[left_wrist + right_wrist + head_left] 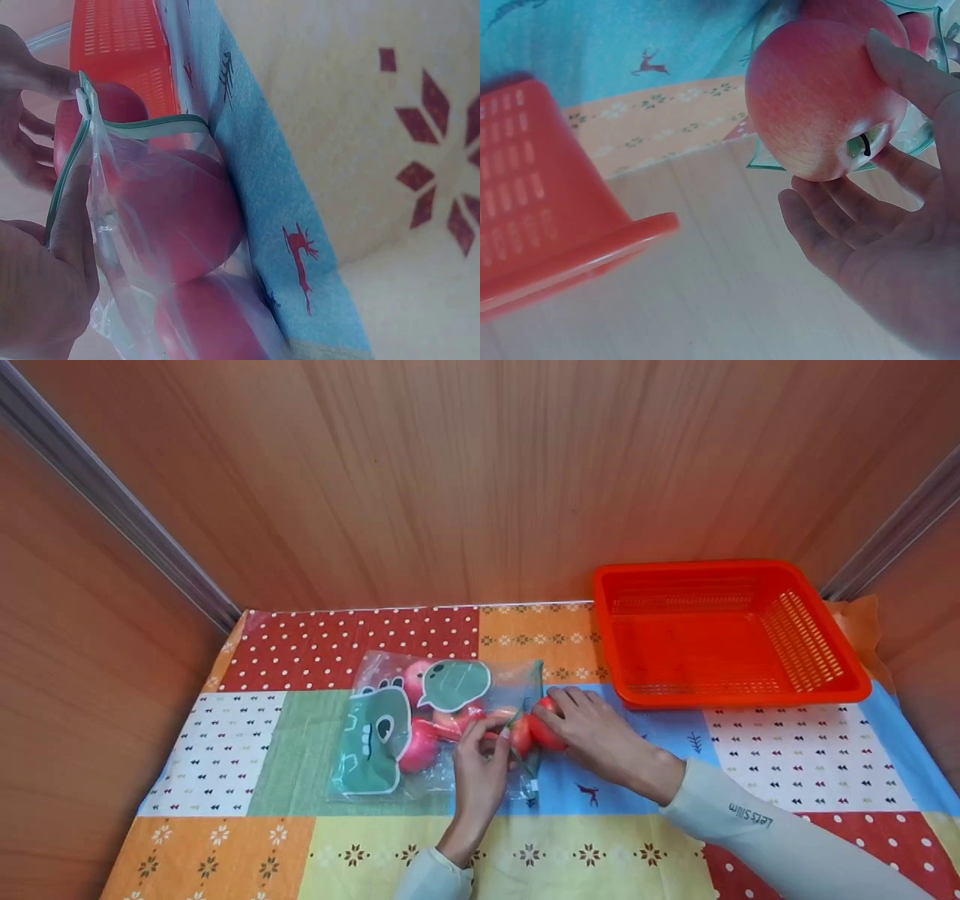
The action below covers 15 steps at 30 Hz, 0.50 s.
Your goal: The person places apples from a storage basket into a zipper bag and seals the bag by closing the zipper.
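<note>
A clear zip bag [442, 765] with a green dinosaur print lies at the middle of the cloth, several red and pink fruits inside it. My left hand [478, 772] grips the bag's green-edged mouth, which gapes to the right. At that opening my right hand [604, 735] holds a red apple [817, 97], thumb on one side and fingers on the other. The apple's stem end faces the palm in the right wrist view. Just behind it, another apple [855, 13] shows at the bag mouth. Through the plastic, more red fruit [180, 217] appears in the left wrist view.
A red plastic basket [622, 637] with slotted sides stands at the back right, near the right hand. Patchwork cloth [300, 750] covers the table. Wooden panels [450, 495] rise at the back and on both sides.
</note>
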{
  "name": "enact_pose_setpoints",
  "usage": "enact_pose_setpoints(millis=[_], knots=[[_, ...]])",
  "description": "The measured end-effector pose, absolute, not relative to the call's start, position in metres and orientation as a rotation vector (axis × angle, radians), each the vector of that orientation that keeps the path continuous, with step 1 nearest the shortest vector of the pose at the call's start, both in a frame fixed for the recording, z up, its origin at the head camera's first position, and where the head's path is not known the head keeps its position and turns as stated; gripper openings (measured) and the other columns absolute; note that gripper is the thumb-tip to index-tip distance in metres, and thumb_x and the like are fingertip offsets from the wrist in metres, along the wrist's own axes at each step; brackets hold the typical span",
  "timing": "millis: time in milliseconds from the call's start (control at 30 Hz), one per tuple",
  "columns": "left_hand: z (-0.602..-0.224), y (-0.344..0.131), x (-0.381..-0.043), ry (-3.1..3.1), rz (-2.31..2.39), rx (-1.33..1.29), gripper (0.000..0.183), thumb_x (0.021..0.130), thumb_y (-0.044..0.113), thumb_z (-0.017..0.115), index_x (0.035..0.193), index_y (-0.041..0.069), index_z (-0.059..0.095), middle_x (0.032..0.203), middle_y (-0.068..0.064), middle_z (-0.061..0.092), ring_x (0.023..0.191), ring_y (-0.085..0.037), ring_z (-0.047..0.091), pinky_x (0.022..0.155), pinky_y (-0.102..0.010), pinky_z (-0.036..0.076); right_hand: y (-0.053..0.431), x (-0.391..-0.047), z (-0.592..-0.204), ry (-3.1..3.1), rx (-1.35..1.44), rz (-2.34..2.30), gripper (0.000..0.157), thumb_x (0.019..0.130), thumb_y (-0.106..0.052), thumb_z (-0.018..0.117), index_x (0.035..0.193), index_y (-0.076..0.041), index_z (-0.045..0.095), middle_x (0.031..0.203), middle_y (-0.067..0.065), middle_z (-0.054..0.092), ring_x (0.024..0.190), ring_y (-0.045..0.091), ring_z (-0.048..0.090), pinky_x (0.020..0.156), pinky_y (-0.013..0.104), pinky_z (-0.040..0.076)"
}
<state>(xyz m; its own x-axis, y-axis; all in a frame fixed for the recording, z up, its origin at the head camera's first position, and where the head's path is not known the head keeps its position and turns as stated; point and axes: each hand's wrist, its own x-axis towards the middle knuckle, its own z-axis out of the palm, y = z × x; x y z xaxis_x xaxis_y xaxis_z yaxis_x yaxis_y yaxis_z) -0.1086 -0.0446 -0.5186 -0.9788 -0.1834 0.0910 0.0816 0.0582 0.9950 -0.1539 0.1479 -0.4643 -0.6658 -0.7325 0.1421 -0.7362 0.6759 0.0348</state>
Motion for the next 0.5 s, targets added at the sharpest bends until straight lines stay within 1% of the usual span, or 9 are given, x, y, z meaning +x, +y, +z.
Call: enact_pose_setpoints(millis=[233, 367, 500], knots=[[-0.517, -0.043, -0.109, -2.12, -2.064, 0.099, 0.021, 0.102, 0.0, 0.065, 0.121, 0.007, 0.073, 0.113, -0.014, 0.065, 0.073, -0.025, 0.068, 0.063, -0.028, 0.062, 0.143, -0.154, -0.465, -2.789, 1.202, 0.081, 0.078, 0.079, -0.023, 0.095, 0.146, -0.014, 0.056, 0.144, 0.018, 0.058, 0.131, 0.038, 0.058, 0.106, 0.055, 0.055], [-0.516, -0.043, -0.11, -2.115, -2.064, 0.098, 0.022, 0.102, -0.001, 0.066, 0.12, 0.008, 0.074, 0.117, -0.012, 0.066, 0.073, -0.026, 0.067, 0.062, -0.028, 0.062, 0.139, -0.154, -0.467, -2.789, 1.201, 0.086, 0.078, 0.079, -0.023, 0.095, 0.145, -0.014, 0.055, 0.145, 0.018, 0.057, 0.131, 0.038, 0.057, 0.106, 0.054, 0.055], [-0.516, -0.043, -0.11, -2.11, -2.055, 0.095, 0.02, 0.102, 0.0, 0.066, 0.12, 0.006, 0.073, 0.117, -0.012, 0.067, 0.075, -0.026, 0.068, 0.062, -0.029, 0.062, 0.137, -0.155, -0.47, -2.772, 1.203, 0.087, 0.078, 0.078, -0.024, 0.096, 0.143, -0.014, 0.055, 0.144, 0.017, 0.057, 0.13, 0.037, 0.057, 0.106, 0.053, 0.056]])
